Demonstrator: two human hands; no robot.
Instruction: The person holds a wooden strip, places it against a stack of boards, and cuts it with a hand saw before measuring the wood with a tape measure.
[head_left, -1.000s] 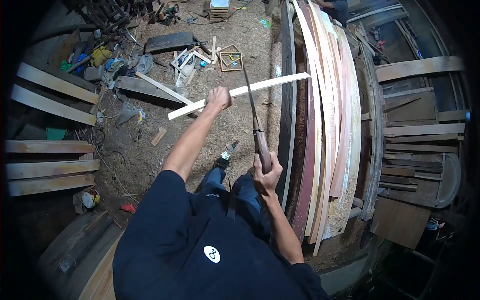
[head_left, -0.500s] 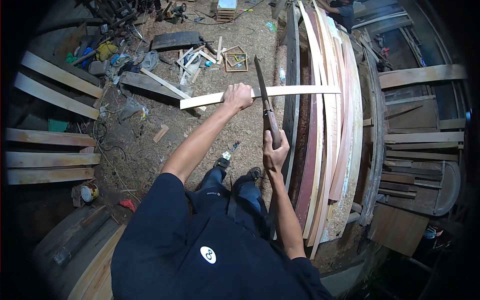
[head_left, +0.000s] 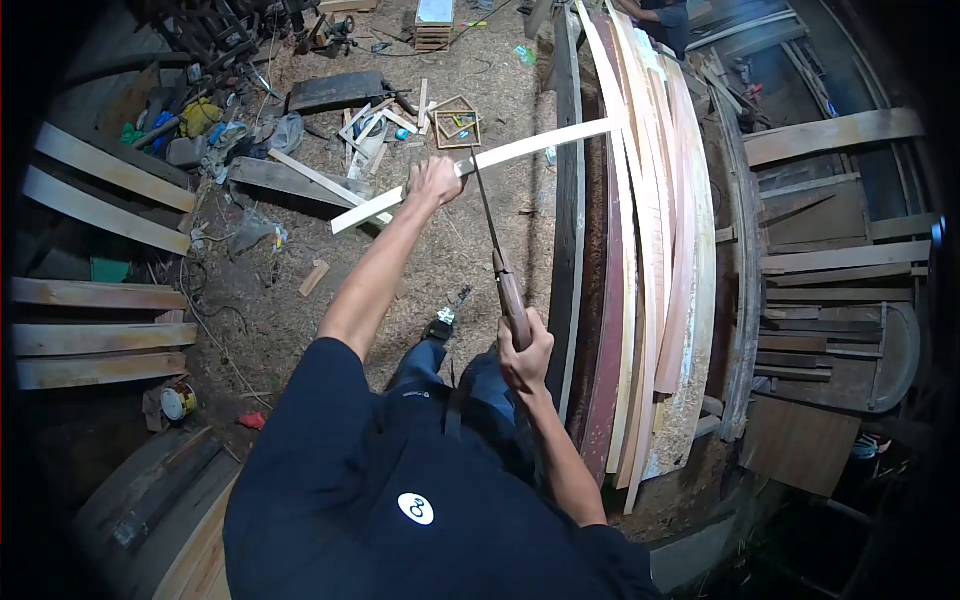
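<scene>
My left hand (head_left: pixel 434 182) is wrapped round a long pale wooden strip (head_left: pixel 545 142), which slants up to the right. The strip's far end overlaps the edge of a pile of long boards (head_left: pixel 655 220); its near end juts out left of my hand. In my right hand (head_left: pixel 527 357) is a handsaw (head_left: pixel 487 218), gripped by its long wooden handle. Its narrow dark blade points away from me, and the tip end crosses the strip just right of my left hand.
A dark beam (head_left: pixel 568 220) runs along the left side of the board pile. Wooden offcuts and small frames (head_left: pixel 457 122) lie on the sawdust-covered floor ahead. Planks (head_left: pixel 105 345) stick out at left. Another person's arm (head_left: pixel 645 14) shows at the far end of the pile.
Both hands have moved left, and the strip tilts more, its far end shifting left and away. The saw has drawn back towards me, so its tip end now crosses the strip.
</scene>
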